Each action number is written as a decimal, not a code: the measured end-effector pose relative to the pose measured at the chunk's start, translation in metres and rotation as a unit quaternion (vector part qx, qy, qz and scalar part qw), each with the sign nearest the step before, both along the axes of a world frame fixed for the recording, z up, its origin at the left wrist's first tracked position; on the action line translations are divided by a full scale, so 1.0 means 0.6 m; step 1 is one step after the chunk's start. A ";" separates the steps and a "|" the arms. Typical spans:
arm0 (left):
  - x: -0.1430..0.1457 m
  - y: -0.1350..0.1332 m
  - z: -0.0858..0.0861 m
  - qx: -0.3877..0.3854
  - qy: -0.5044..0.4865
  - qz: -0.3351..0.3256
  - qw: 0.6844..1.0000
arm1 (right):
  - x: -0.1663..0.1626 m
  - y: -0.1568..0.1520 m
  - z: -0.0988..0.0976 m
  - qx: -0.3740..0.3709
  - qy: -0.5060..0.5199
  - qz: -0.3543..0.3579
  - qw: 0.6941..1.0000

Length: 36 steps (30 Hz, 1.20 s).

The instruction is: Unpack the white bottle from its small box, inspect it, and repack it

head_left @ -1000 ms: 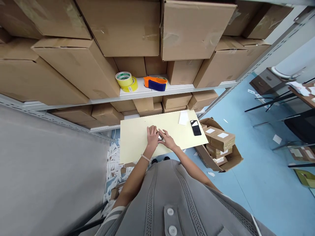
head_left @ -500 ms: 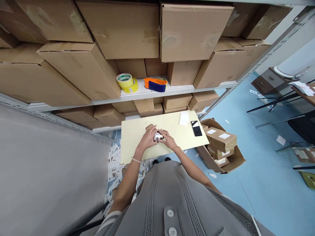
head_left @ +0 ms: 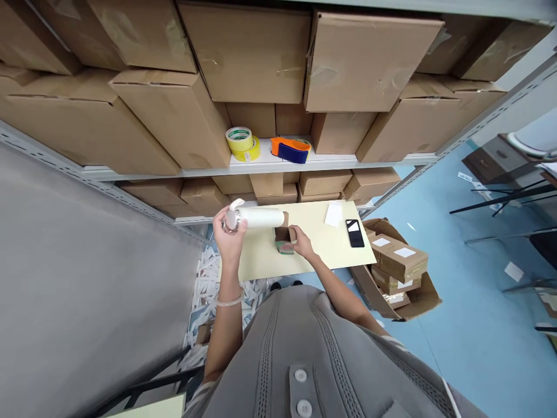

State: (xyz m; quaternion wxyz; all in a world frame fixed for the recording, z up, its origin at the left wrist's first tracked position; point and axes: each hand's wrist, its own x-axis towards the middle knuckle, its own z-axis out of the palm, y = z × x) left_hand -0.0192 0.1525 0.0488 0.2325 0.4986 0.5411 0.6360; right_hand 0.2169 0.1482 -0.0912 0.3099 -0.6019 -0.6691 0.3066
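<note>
Left hand (head_left: 229, 235) fingers gripping smooth white cylinder (head_left: 260, 217), right hand (head_left: 301, 242) clasping small cardboard box (head_left: 284, 239)

Even, bright indoor light falls from overhead; shadows are soft and faint, deepest between the stacked boxes (head_left: 243, 52) under the shelf (head_left: 261, 165). The wide lens bends straight lines strongly toward the edges; the centre is sharp, the borders slightly smeared.

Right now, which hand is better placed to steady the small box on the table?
Right. The right hand already rests on the small box, while the left hand is raised, gripping the white bottle.
</note>
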 end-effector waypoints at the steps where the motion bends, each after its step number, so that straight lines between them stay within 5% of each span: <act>1: -0.014 -0.003 -0.004 -0.007 -0.029 0.023 0.999 | 0.000 0.006 0.001 0.012 0.023 -0.015 1.000; 5: -0.065 -0.021 -0.035 -0.038 -0.110 0.092 0.989 | 0.001 0.031 0.002 0.072 0.094 -0.045 0.992; 9: -0.087 -0.045 -0.060 -0.064 -0.154 0.144 0.975 | -0.005 0.055 -0.011 0.056 0.116 -0.079 0.988; 12: -0.091 -0.062 -0.068 -0.079 -0.185 0.167 0.965 | -0.013 0.068 -0.027 -0.018 0.157 -0.154 0.975; 17: -0.096 -0.081 -0.076 -0.099 -0.210 0.175 0.957 | -0.017 0.061 -0.044 -0.251 0.229 -0.277 0.899; 22: -0.097 -0.082 -0.082 -0.107 -0.202 0.172 0.958 | -0.017 0.020 -0.036 -0.310 0.201 -0.179 0.912; 27: -0.087 -0.071 -0.077 -0.126 -0.196 0.132 0.963 | -0.031 0.017 0.009 -0.237 0.177 -0.139 0.945; 31: -0.063 -0.054 -0.061 -0.142 -0.199 0.063 0.968 | -0.040 0.030 0.092 -0.163 0.188 -0.092 0.964; 36: -0.018 -0.037 -0.025 -0.157 -0.173 -0.088 0.968 | -0.037 0.012 0.214 -0.070 0.150 0.201 0.966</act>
